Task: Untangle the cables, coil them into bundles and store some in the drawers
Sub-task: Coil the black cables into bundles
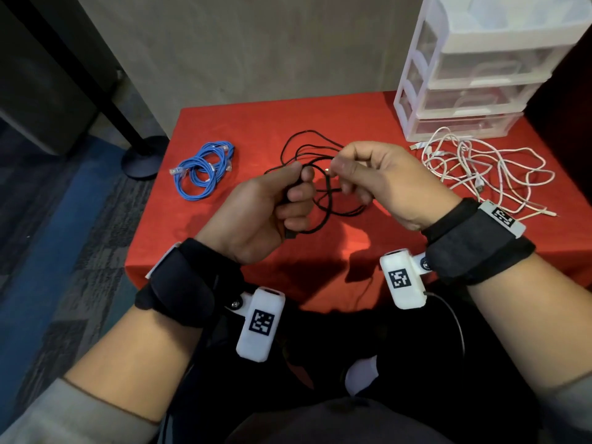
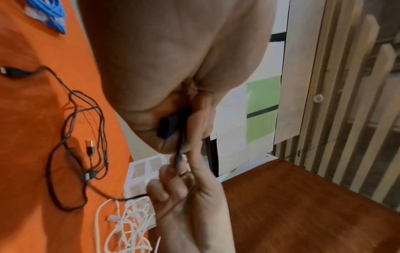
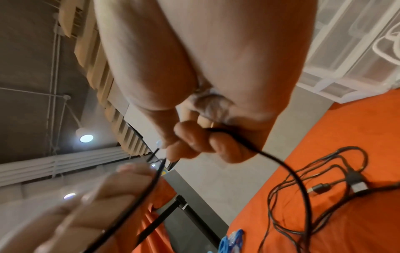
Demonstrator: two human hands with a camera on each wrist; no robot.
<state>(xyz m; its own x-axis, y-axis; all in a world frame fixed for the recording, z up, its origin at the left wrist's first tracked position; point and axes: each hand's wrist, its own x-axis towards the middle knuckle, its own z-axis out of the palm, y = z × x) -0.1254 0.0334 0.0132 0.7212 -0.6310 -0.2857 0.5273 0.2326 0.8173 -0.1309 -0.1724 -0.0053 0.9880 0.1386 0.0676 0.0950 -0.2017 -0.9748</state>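
Observation:
A tangle of thin black cables (image 1: 309,145) lies mid-table on the red cloth (image 1: 224,123). My left hand (image 1: 288,193) grips one black cable, its plug end (image 2: 167,125) sticking out below the curled fingers. Close to its right, my right hand (image 1: 347,174) holds the same black cable (image 3: 270,157) in curled fingers, just above the tangle. Loose black plugs (image 2: 90,147) rest on the cloth. A coiled blue cable bundle (image 1: 205,169) sits at the left. A loose heap of white cables (image 1: 480,165) spreads at the right.
A translucent white drawer unit (image 1: 474,75) stands at the back right corner, its drawers closed, with white cables touching its base. A black stand base (image 1: 144,157) sits on the floor left of the table. A concrete wall rises behind.

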